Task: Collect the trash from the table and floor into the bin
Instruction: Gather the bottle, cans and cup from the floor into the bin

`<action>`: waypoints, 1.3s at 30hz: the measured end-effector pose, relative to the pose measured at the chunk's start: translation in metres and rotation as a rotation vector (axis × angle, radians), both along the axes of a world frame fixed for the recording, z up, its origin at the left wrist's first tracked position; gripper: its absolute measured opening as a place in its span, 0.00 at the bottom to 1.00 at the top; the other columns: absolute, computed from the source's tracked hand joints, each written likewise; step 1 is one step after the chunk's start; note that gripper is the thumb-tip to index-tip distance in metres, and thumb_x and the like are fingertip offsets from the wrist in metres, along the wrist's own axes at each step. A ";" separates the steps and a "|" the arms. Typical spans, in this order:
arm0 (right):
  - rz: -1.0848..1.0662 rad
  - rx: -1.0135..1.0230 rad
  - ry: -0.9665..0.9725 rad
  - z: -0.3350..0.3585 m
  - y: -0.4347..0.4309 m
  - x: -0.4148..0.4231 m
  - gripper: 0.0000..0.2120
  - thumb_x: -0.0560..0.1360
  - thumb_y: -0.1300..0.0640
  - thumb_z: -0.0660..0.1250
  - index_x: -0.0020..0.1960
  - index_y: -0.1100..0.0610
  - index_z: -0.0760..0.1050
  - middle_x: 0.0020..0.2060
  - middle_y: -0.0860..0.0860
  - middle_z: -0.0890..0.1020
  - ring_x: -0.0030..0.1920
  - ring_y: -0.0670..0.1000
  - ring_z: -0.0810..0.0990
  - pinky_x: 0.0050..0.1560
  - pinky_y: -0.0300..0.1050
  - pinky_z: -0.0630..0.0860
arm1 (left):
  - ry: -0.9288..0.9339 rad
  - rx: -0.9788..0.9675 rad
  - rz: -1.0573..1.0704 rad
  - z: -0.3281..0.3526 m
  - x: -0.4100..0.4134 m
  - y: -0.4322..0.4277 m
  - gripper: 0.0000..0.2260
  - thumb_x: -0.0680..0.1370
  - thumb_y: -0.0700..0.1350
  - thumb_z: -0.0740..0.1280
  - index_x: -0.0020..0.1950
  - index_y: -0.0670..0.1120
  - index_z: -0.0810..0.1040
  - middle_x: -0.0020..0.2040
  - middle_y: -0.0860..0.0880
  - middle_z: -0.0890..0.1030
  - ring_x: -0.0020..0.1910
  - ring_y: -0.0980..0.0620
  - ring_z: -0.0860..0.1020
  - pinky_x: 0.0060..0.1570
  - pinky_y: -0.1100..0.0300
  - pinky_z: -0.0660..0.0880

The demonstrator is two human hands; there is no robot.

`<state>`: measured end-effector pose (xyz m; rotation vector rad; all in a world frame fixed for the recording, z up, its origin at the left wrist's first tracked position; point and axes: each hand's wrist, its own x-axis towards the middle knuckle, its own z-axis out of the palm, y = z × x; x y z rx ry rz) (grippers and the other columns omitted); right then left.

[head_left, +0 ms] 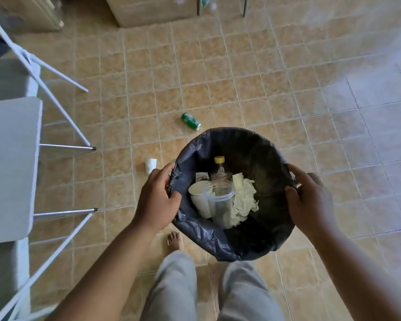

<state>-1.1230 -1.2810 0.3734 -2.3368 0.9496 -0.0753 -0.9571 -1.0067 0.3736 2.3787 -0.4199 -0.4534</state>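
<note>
Both hands are gripping the bin (229, 253) by its rim. The left hand (156, 195) is curling over the left edge with its thumb pressing on the inside of the liner (259, 158), and the right hand (309, 200) is clamping the right edge the same way, thumb inside and fingers outside. Neither hand is holding anything else. The bin is sitting between the hands, directly in front of the person's legs, with its mouth facing up toward the camera; whether its base is touching the floor (241, 89) cannot be told. The black liner is folding over the rim all round. Inside, a clear jar (220, 202) is standing near the middle, and a paper cup (198, 198) is leaning just beside it on the left. A bottle (220, 169) is showing its yellow cap behind both, and crumpled tissue (244, 198) is resting against the jar on the right. On the tiled floor beyond the bin, a green can (191, 121) is lying on its side just past the far rim, and a white cup (150, 165) is lying near the left hand. A grey table (9, 158) with white legs is occupying the left edge. Grey trousers (171, 286) and one bare foot (175, 239) are showing below the bin. A tan box (153, 10) is standing at the far end of the floor.
</note>
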 end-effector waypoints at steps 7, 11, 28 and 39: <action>-0.016 -0.050 -0.008 -0.187 -0.037 0.057 0.25 0.74 0.64 0.65 0.69 0.50 0.73 0.50 0.53 0.77 0.42 0.57 0.78 0.47 0.48 0.74 | 0.021 0.034 0.004 -0.191 0.046 -0.034 0.30 0.72 0.36 0.66 0.73 0.51 0.66 0.51 0.53 0.71 0.44 0.56 0.73 0.47 0.65 0.67; -0.052 -0.094 -0.088 -0.291 -0.056 0.089 0.24 0.73 0.65 0.65 0.67 0.50 0.74 0.50 0.53 0.77 0.37 0.55 0.77 0.47 0.46 0.73 | -0.026 0.001 -0.039 -0.293 0.080 -0.052 0.30 0.73 0.36 0.67 0.74 0.49 0.66 0.52 0.52 0.71 0.46 0.52 0.74 0.47 0.68 0.65; 0.214 -0.268 -0.093 -0.514 -0.095 0.232 0.25 0.73 0.62 0.64 0.70 0.53 0.71 0.55 0.60 0.78 0.52 0.64 0.78 0.57 0.50 0.71 | -0.204 -0.041 0.003 -0.509 0.219 -0.075 0.25 0.71 0.40 0.64 0.68 0.52 0.74 0.50 0.42 0.79 0.43 0.42 0.77 0.45 0.54 0.73; 0.336 -0.385 -0.113 -0.520 -0.100 0.239 0.26 0.72 0.62 0.64 0.70 0.59 0.70 0.57 0.62 0.72 0.54 0.65 0.75 0.52 0.52 0.73 | -0.323 0.048 0.002 -0.527 0.228 -0.087 0.27 0.75 0.39 0.62 0.75 0.44 0.65 0.63 0.43 0.71 0.60 0.44 0.72 0.54 0.62 0.64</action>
